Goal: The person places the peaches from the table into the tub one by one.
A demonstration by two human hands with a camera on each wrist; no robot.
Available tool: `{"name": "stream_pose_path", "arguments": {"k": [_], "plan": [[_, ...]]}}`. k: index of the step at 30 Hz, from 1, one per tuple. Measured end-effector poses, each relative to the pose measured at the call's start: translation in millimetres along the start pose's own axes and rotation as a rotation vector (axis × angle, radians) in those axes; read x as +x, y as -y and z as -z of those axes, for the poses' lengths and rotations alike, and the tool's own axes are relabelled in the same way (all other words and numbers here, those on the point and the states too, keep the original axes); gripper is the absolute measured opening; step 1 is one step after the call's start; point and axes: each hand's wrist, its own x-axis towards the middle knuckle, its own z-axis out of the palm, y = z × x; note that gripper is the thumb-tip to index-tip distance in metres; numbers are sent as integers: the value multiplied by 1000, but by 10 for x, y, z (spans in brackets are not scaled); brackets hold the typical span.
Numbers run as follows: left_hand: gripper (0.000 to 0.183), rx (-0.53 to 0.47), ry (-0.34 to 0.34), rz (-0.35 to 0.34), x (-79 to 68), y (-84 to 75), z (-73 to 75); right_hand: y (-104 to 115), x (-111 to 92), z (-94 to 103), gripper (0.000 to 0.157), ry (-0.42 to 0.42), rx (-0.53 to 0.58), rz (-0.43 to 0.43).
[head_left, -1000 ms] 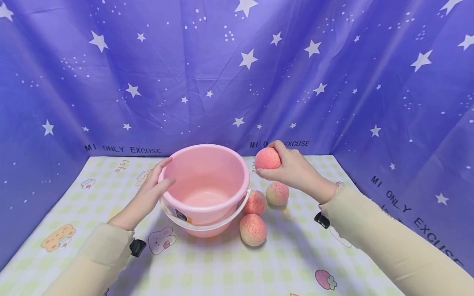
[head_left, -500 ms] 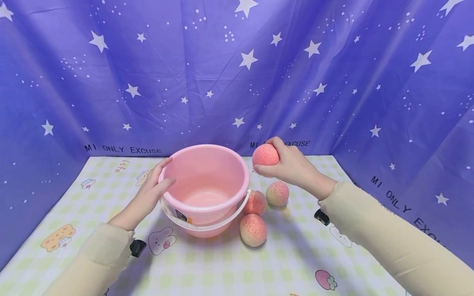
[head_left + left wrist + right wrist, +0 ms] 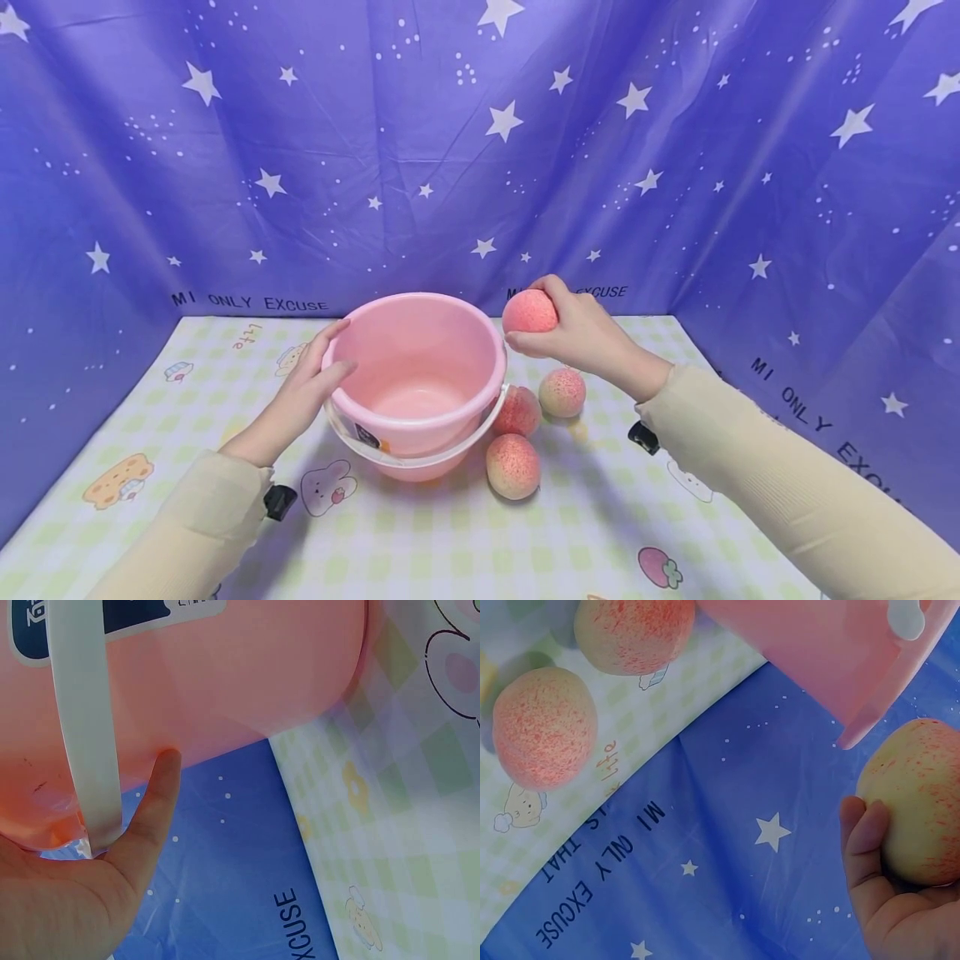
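Observation:
A pink bucket (image 3: pixel 420 350) stands upright on the table, its inner floor visible and its white handle (image 3: pixel 450 450) hanging down at the front. My left hand (image 3: pixel 307 379) holds the bucket's left rim, thumb over the edge; in the left wrist view one finger (image 3: pixel 154 799) lies along the pink wall. Raised just right of the rim, my right hand (image 3: pixel 588 329) grips a pink-red peach (image 3: pixel 529 312). The right wrist view shows fingers curled round this peach's (image 3: pixel 919 802) yellowish side. Two peaches, one behind (image 3: pixel 517 412) and one in front (image 3: pixel 513 467), sit beside the bucket. Another peach (image 3: pixel 562 392) lies farther right.
A green-and-white checked cloth (image 3: pixel 420 542) with cartoon prints covers the table. Blue-purple curtains (image 3: pixel 420 167) with white stars rise along the back and both sides. The bucket's right wall stands close to the nearest loose peach.
My right hand has lifted the peach slightly and carried it left, closer to the bucket's rim. The left hand, the bucket and the peaches on the table stay where they were.

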Motion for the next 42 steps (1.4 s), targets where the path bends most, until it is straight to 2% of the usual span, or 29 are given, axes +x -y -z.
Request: {"name": "stream_pose_path", "arguments": {"k": [12, 32, 42], "plan": [[69, -10, -5, -2, 7, 7, 5, 86, 56, -56, 55, 3, -2, 6], [69, -20, -10, 0, 24, 14, 6, 236, 140, -187, 58, -14, 106, 50], [69, -20, -12, 0, 18, 10, 4, 285, 178, -276, 59, -10, 129, 22]]}}
